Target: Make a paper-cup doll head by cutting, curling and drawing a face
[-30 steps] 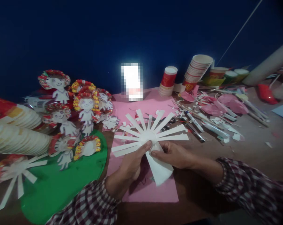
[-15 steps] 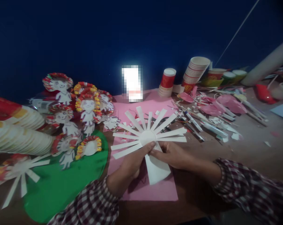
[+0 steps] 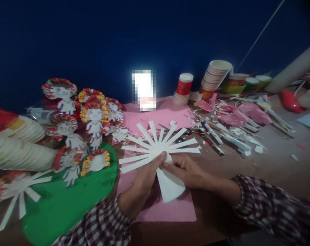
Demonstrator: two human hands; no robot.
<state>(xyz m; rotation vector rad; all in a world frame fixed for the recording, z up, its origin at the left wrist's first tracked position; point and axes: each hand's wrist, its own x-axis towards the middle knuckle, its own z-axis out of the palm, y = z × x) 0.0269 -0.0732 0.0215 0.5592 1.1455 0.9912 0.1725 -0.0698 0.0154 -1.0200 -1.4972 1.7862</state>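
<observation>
Between my hands is a cut paper cup [image 3: 171,186], its wall slit into white strips that fan out from the round base, with one wide uncut panel hanging toward me. My left hand [image 3: 144,177] grips it at the base, thumb pressed on the front. From the right, my right hand [image 3: 188,171] pinches a strip beside the base; its other fingers are partly hidden behind the paper. Below the cup lies a pink sheet [image 3: 170,213] on the brown table.
To the left, several paper dolls with red-and-yellow curled rims [image 3: 94,116] stand by a green mat [image 3: 67,208] and stacked cups [image 3: 21,152]. Scissors [image 3: 183,133], a marker [image 3: 211,131] and paper scraps lie to the right. More cups [image 3: 214,77] stand behind, near a bright blurred-out phone-shaped object [image 3: 144,89].
The fanned cup has tilted and shifted slightly left and down in my hands. A strip near my right fingers now looks bent over. Both hands keep their grip.
</observation>
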